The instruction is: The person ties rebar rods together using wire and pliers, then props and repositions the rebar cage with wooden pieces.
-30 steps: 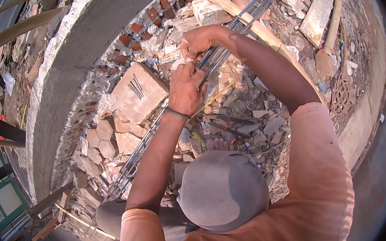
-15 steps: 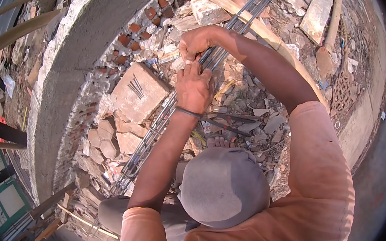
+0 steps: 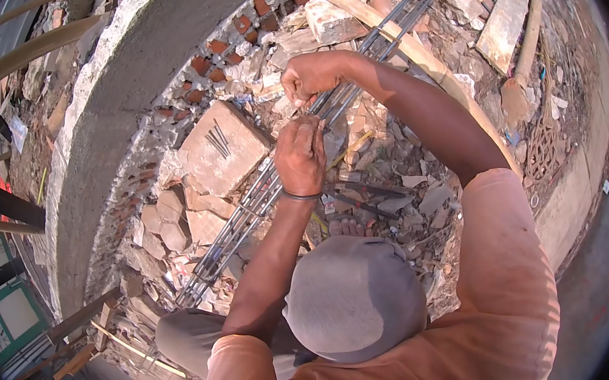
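Observation:
A bundle of long thin steel bars [image 3: 247, 213] runs diagonally from the lower left to the upper right, crossed by short ties or hoops. My left hand [image 3: 300, 154] is closed at the middle of the bundle, its fingers bent; what they hold is hidden. Just above it, my right hand [image 3: 309, 78] is curled shut beside the bars, and anything between its fingers is too small to make out. Several short dark rods [image 3: 217, 141] lie on a square pale block [image 3: 222, 160] left of my hands.
A curved concrete beam [image 3: 96, 108] with broken brick rises at the left. A wooden pole [image 3: 425, 63] crosses under the bars' upper end. A flat plank [image 3: 506, 13] lies upper right. Rubble [image 3: 426, 199] surrounds my foot, and dark metal tools [image 3: 366, 202] lie above it.
My left hand has moved down and slightly left from my right hand, opening a gap between them. My right hand has dropped slightly and stays curled. The short rods still lie on the block.

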Demonstrator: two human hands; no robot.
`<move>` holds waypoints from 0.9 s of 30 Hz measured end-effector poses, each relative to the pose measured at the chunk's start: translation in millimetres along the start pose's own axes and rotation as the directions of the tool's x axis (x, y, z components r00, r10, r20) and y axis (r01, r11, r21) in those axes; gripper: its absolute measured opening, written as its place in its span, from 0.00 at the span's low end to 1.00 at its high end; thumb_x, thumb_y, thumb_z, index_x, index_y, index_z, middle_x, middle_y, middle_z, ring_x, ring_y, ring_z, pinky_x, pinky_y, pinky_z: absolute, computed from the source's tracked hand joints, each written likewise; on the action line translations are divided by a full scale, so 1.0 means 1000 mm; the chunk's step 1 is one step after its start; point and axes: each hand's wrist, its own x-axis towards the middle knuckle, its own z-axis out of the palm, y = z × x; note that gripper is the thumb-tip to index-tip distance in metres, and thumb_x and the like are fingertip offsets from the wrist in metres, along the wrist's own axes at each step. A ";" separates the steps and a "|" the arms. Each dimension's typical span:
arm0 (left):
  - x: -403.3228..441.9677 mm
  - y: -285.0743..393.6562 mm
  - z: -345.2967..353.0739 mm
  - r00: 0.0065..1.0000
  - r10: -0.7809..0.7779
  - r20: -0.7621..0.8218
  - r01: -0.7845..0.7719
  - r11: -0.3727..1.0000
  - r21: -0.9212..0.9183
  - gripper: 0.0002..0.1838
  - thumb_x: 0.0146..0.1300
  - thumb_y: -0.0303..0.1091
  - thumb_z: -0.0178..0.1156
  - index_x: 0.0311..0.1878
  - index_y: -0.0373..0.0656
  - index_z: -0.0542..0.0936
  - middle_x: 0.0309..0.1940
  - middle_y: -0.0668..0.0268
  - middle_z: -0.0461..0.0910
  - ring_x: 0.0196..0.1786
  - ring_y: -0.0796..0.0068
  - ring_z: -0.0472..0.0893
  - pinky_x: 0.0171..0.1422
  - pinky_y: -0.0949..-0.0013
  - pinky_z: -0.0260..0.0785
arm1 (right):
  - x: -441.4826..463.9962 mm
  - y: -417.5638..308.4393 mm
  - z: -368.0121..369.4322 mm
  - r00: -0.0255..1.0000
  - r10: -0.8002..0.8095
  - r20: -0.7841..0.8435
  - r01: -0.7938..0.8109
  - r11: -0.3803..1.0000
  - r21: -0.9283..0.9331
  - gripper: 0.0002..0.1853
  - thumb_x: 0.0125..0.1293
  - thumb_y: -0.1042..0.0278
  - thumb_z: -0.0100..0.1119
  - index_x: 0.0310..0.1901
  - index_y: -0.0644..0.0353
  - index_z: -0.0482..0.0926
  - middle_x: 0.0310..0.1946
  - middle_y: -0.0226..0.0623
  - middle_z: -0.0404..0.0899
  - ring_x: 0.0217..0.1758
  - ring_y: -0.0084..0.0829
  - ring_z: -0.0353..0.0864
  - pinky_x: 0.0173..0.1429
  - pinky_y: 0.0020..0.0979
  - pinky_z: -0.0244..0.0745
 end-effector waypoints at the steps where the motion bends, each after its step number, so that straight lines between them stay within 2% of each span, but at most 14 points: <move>1: 0.001 0.000 0.000 1.000 0.000 -0.006 0.000 1.000 -0.008 0.09 0.57 0.19 0.65 0.41 0.37 0.81 0.37 0.56 0.81 0.39 0.56 0.82 0.44 0.62 0.74 | -0.004 -0.001 0.003 0.999 -0.023 -0.023 0.022 1.000 -0.019 0.05 0.55 0.77 0.68 0.33 0.66 0.82 0.26 0.33 0.83 0.29 0.22 0.80 0.33 0.26 0.74; 5: 0.001 -0.005 0.000 0.992 -0.127 -0.022 0.125 0.989 -0.081 0.06 0.59 0.21 0.64 0.40 0.37 0.81 0.34 0.56 0.81 0.36 0.59 0.81 0.42 0.64 0.73 | -0.013 -0.004 0.007 0.993 -0.099 -0.063 0.094 0.993 -0.075 0.03 0.59 0.75 0.66 0.34 0.64 0.82 0.27 0.32 0.83 0.29 0.22 0.79 0.35 0.26 0.75; 8: 0.005 -0.010 -0.004 0.967 -0.255 -0.021 0.250 0.959 -0.134 0.04 0.60 0.22 0.63 0.39 0.37 0.81 0.33 0.54 0.80 0.34 0.54 0.80 0.40 0.62 0.72 | -0.017 0.007 0.009 0.980 -0.159 -0.117 0.165 0.986 0.038 0.05 0.59 0.74 0.66 0.34 0.66 0.81 0.28 0.33 0.83 0.30 0.22 0.81 0.37 0.26 0.77; 9: 0.008 -0.007 -0.004 0.928 -0.373 -0.026 0.364 0.917 -0.166 0.03 0.63 0.25 0.62 0.36 0.35 0.81 0.29 0.55 0.79 0.31 0.61 0.80 0.38 0.65 0.70 | -0.017 0.011 0.009 0.981 -0.157 -0.114 0.167 0.982 0.087 0.05 0.60 0.74 0.66 0.35 0.66 0.81 0.29 0.34 0.83 0.32 0.23 0.82 0.38 0.27 0.76; 11: 0.006 -0.019 0.003 0.846 -0.533 0.002 0.513 0.814 -0.272 0.06 0.64 0.28 0.63 0.34 0.34 0.81 0.27 0.56 0.79 0.30 0.67 0.79 0.37 0.66 0.70 | -0.022 0.007 0.007 0.980 -0.167 -0.111 0.178 0.979 0.094 0.05 0.61 0.73 0.65 0.35 0.66 0.81 0.30 0.34 0.84 0.33 0.23 0.82 0.40 0.27 0.76; 12: 0.007 -0.025 0.006 0.796 -0.605 0.022 0.577 0.748 -0.327 0.08 0.64 0.30 0.63 0.32 0.33 0.80 0.26 0.56 0.79 0.30 0.70 0.79 0.37 0.67 0.70 | -0.025 0.005 0.006 0.979 -0.172 -0.109 0.183 0.978 0.097 0.05 0.61 0.73 0.65 0.36 0.66 0.81 0.30 0.35 0.84 0.34 0.23 0.82 0.41 0.27 0.76; 13: 0.010 -0.028 0.008 0.778 -0.628 0.006 0.587 0.725 -0.361 0.11 0.64 0.33 0.63 0.30 0.33 0.81 0.24 0.59 0.81 0.28 0.75 0.77 0.36 0.69 0.69 | -0.029 0.004 0.004 0.987 -0.125 -0.101 0.133 0.989 0.071 0.06 0.62 0.71 0.64 0.36 0.65 0.81 0.32 0.35 0.84 0.38 0.23 0.82 0.46 0.28 0.76; 16: 0.024 -0.036 0.005 0.628 -0.755 0.190 0.746 0.514 -0.422 0.11 0.65 0.29 0.63 0.27 0.37 0.79 0.25 0.66 0.82 0.28 0.81 0.77 0.36 0.75 0.69 | -0.044 -0.009 0.011 0.966 -0.189 -0.177 0.183 0.982 -0.048 0.05 0.61 0.73 0.64 0.36 0.64 0.80 0.32 0.32 0.83 0.38 0.22 0.79 0.47 0.28 0.75; 17: 0.026 -0.044 0.008 0.581 -0.784 0.217 0.785 0.469 -0.406 0.10 0.63 0.28 0.64 0.25 0.38 0.79 0.25 0.64 0.82 0.27 0.80 0.78 0.34 0.75 0.70 | -0.049 -0.015 0.011 0.967 -0.161 -0.197 0.125 0.975 -0.184 0.06 0.61 0.71 0.65 0.36 0.65 0.80 0.34 0.33 0.82 0.40 0.23 0.78 0.50 0.29 0.73; 20: 0.038 -0.054 0.004 0.372 -0.834 0.407 0.887 0.190 -0.421 0.08 0.62 0.26 0.65 0.27 0.35 0.79 0.25 0.61 0.83 0.27 0.76 0.81 0.31 0.72 0.73 | -0.045 0.000 0.017 0.968 -0.126 -0.215 0.125 0.992 -0.020 0.06 0.61 0.70 0.65 0.36 0.63 0.82 0.34 0.32 0.81 0.41 0.25 0.77 0.51 0.31 0.71; 21: 0.043 -0.052 -0.001 0.292 -0.820 0.492 0.899 0.060 -0.433 0.07 0.61 0.26 0.66 0.29 0.34 0.79 0.27 0.57 0.83 0.26 0.70 0.83 0.28 0.68 0.78 | -0.046 -0.001 0.018 0.969 -0.101 -0.224 0.105 0.995 0.004 0.06 0.62 0.69 0.65 0.36 0.63 0.82 0.35 0.32 0.80 0.42 0.25 0.77 0.52 0.31 0.70; 24: 0.053 -0.059 0.000 0.117 -0.779 0.616 0.959 -0.072 -0.274 0.08 0.60 0.27 0.67 0.32 0.33 0.79 0.29 0.55 0.83 0.24 0.66 0.83 0.25 0.64 0.81 | -0.043 0.000 0.020 0.964 -0.131 -0.230 0.138 0.990 0.015 0.08 0.62 0.68 0.65 0.34 0.64 0.81 0.36 0.32 0.81 0.43 0.24 0.77 0.51 0.30 0.71; 25: 0.055 -0.061 0.000 0.095 -0.766 0.636 0.966 -0.083 -0.244 0.09 0.60 0.29 0.68 0.34 0.32 0.79 0.31 0.55 0.82 0.29 0.63 0.84 0.24 0.64 0.83 | -0.042 -0.001 0.021 0.967 -0.125 -0.224 0.133 0.991 0.020 0.08 0.62 0.67 0.65 0.33 0.64 0.81 0.36 0.32 0.81 0.43 0.24 0.77 0.51 0.30 0.71; 27: 0.046 -0.056 0.002 0.373 -0.865 0.335 0.928 0.339 -0.155 0.10 0.59 0.29 0.69 0.33 0.32 0.79 0.33 0.54 0.80 0.35 0.60 0.83 0.31 0.60 0.79 | -0.041 -0.004 0.019 0.967 -0.115 -0.228 0.126 0.992 0.033 0.09 0.61 0.66 0.64 0.33 0.64 0.80 0.35 0.32 0.81 0.42 0.24 0.77 0.51 0.30 0.71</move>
